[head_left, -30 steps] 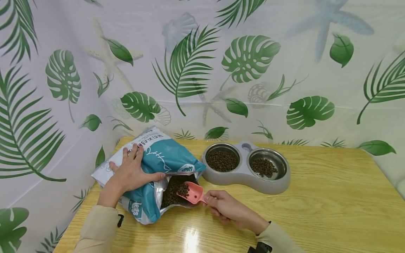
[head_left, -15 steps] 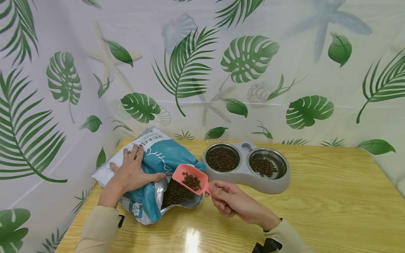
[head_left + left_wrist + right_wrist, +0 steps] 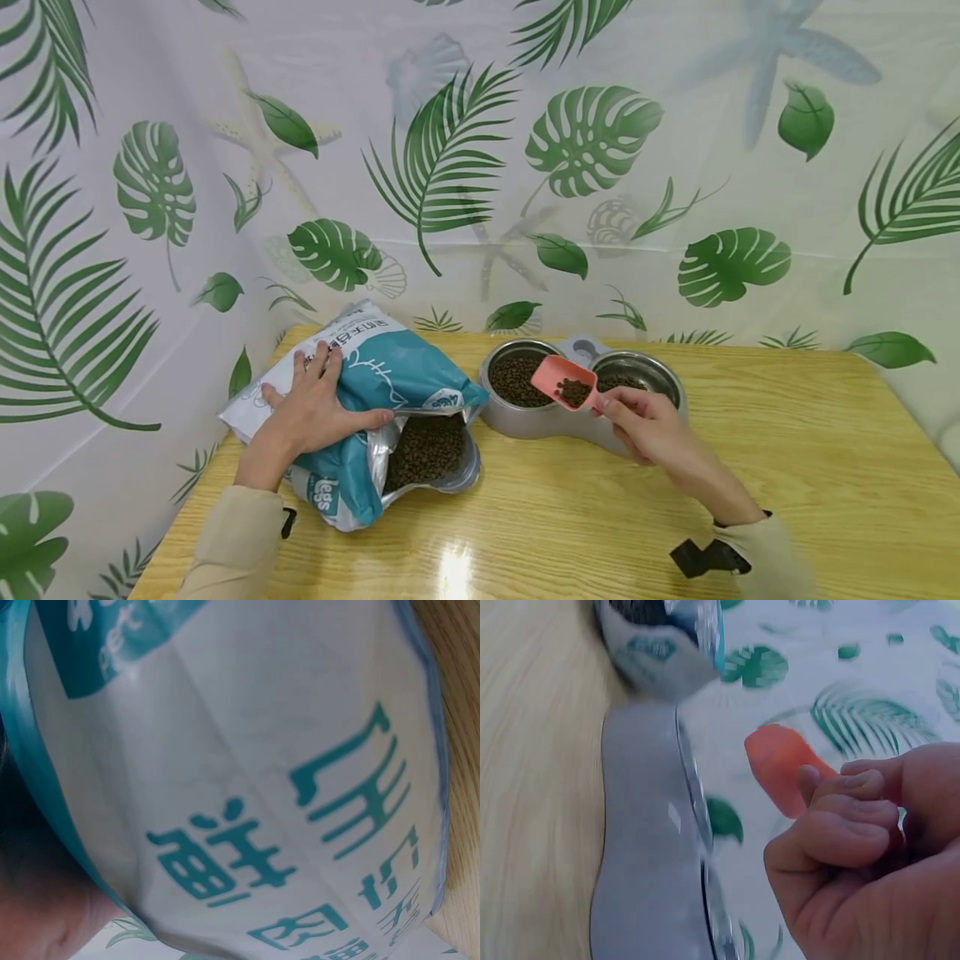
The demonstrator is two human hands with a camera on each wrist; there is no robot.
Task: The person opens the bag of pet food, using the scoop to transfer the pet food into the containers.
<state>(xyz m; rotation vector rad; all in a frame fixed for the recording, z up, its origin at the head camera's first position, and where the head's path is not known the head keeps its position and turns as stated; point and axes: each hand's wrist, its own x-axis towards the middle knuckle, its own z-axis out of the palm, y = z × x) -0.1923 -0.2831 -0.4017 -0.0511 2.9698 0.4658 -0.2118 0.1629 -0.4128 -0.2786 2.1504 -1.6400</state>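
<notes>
A teal and white pet-food bag [image 3: 375, 392] lies on the wooden table [image 3: 787, 467], its mouth open toward me with brown kibble [image 3: 426, 446] showing inside. My left hand [image 3: 311, 408] rests flat on top of the bag, thumb at the edge of the opening; the left wrist view is filled by the bag's printed side [image 3: 247, 780]. My right hand [image 3: 648, 425] grips the handle of a pink scoop [image 3: 564, 382] holding kibble, raised over the grey double feeder [image 3: 525, 421], between its two steel bowls. Both bowls hold kibble. In the right wrist view the curled fingers [image 3: 840, 825] and the scoop [image 3: 780, 772] are blurred.
A leaf-patterned curtain [image 3: 480, 167] hangs close behind the table and along its left side. The feeder [image 3: 645, 847] stands near the back edge. Bare wood stretches to the right of the feeder and along the front edge.
My right hand lifted the filled scoop out of the bag and carried it right and up to above the feeder. The left hand and the bag stayed put.
</notes>
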